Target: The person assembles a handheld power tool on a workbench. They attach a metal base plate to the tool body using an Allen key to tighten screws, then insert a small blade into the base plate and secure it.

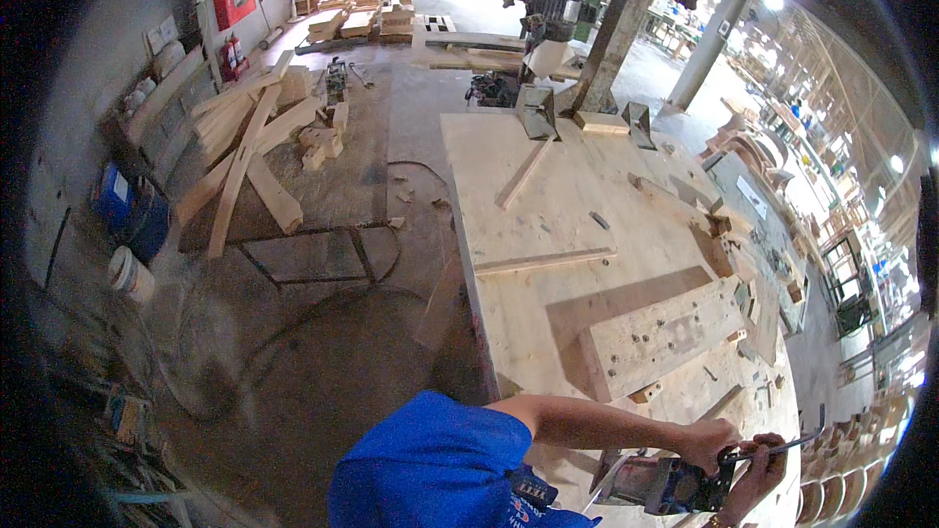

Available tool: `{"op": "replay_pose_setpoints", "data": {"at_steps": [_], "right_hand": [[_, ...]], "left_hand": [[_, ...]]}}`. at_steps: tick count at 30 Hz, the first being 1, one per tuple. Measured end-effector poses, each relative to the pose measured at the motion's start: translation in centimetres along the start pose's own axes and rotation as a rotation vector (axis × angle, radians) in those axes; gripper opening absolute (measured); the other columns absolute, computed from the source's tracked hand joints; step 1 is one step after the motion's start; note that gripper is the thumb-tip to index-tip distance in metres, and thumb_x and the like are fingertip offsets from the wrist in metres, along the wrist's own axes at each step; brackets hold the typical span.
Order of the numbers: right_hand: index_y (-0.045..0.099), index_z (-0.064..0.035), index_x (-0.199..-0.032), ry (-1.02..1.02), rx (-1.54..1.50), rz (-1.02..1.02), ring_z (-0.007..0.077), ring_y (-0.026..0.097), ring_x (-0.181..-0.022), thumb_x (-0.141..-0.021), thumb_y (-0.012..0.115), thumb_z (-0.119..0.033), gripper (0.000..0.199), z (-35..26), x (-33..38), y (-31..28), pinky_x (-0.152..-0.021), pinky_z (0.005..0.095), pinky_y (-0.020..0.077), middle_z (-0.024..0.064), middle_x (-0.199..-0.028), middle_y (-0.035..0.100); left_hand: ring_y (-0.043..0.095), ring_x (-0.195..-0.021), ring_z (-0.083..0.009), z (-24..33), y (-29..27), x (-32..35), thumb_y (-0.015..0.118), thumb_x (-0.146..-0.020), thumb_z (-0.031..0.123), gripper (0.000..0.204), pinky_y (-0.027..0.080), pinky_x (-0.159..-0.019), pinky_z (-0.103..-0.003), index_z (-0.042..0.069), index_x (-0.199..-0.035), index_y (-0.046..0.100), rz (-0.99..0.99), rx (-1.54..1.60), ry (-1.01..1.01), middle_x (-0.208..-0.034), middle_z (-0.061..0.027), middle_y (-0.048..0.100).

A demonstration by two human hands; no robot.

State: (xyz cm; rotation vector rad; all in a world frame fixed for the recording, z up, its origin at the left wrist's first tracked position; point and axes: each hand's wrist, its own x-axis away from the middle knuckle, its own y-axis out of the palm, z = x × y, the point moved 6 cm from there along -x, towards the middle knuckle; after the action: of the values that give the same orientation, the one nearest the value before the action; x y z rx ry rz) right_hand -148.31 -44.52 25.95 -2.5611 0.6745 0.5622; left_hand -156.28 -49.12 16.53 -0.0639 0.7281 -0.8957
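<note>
My left hand reaches across from the blue sleeve and is closed at the end of a dark handheld power tool. The tool lies low over the right front of the wooden workbench. My right hand is beside it, fingers closed around a thin bent metal rod whose tip turns upward. The two hands nearly touch, and they hide where rod and tool meet. Just beyond the hands, a thick wooden block with several drilled holes rests on the bench.
The pale plywood benchtop carries wooden strips, metal angle brackets and offcuts along its right side. To the left, a low table holds piled planks. A concrete pillar stands past the bench.
</note>
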Motion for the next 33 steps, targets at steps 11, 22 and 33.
{"op": "replay_pose_setpoints", "data": {"at_steps": [11,22,33], "right_hand": [[0.051,0.002,-0.106,0.159,0.044,-0.242,0.0201,0.062,-0.086,-0.089,0.056,-0.011,0.022,1.7,-1.2,-0.1,-0.076,0.033,0.0499,0.0126,-0.095,0.061],[0.049,-0.0022,-0.099,0.033,0.136,-0.184,0.0173,0.063,-0.078,-0.091,0.054,-0.018,0.018,0.5,-0.1,-2.2,-0.062,0.0273,0.0503,0.0081,-0.086,0.06],[0.054,-0.0017,-0.12,0.013,0.268,0.402,0.0174,0.06,-0.088,-0.091,0.055,-0.024,0.036,-1.7,2.5,-18.3,-0.074,0.0304,0.0509,0.0103,-0.094,0.062]], "left_hand": [[0.055,-0.085,-0.0371,-1.6,0.8,-0.6,0.074,-0.051,0.023,0.05,0.045,-0.075,-0.043,0.001,-0.093,0.057,-0.133,-0.128,0.302,-0.084,-0.0162,0.056],[0.057,-0.083,-0.037,0.9,-0.4,0.3,0.077,-0.049,0.021,0.044,0.045,-0.071,-0.044,0.002,-0.082,0.055,0.079,-0.101,-0.017,-0.084,-0.0165,0.056],[0.058,-0.078,-0.0333,2.1,4.4,0.6,0.068,-0.059,0.037,0.039,0.045,-0.07,-0.044,0.005,-0.08,0.061,0.17,0.018,0.16,-0.082,-0.0168,0.06]]}}
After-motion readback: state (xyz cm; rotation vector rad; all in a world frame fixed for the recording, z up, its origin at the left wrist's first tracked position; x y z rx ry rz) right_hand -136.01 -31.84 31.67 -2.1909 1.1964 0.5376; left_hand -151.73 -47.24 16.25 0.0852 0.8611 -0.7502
